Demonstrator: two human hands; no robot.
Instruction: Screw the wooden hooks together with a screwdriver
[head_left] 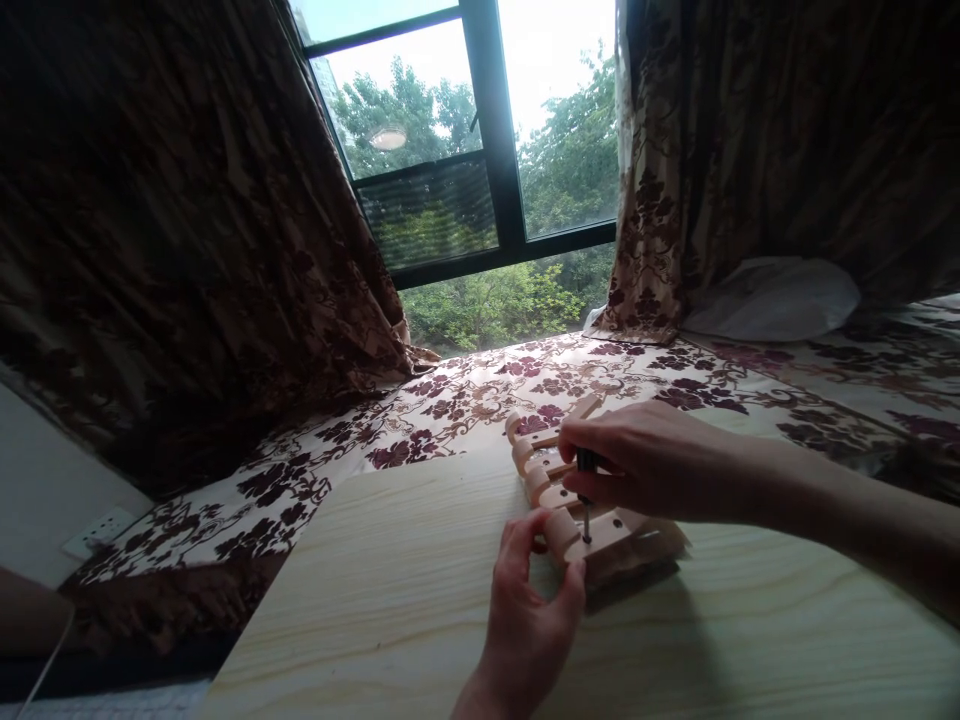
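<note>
A light wooden rack (622, 545) with several rounded knobs along its left side lies on the pale wooden board. My left hand (525, 590) grips the near rounded knob (561, 530) between thumb and fingers. In my right hand (637, 455) is a screwdriver (587, 500) with a dark handle, held upright. Its tip meets a screw (587, 538) in the nearest slat, just beside that knob. Another dark screw or hole (618, 523) shows to the right on the same slat. My right fingers hide most of the handle and part of the farther slats.
The pale wooden board (390, 570) spreads under the work. Behind it lies a flower-patterned cloth (480, 395), reaching to a window (510, 200) with dark frames. Patterned curtains (225, 200) hang on both sides. A whitish translucent bag (776, 298) rests at the back right; a wall socket (97, 530) is at left.
</note>
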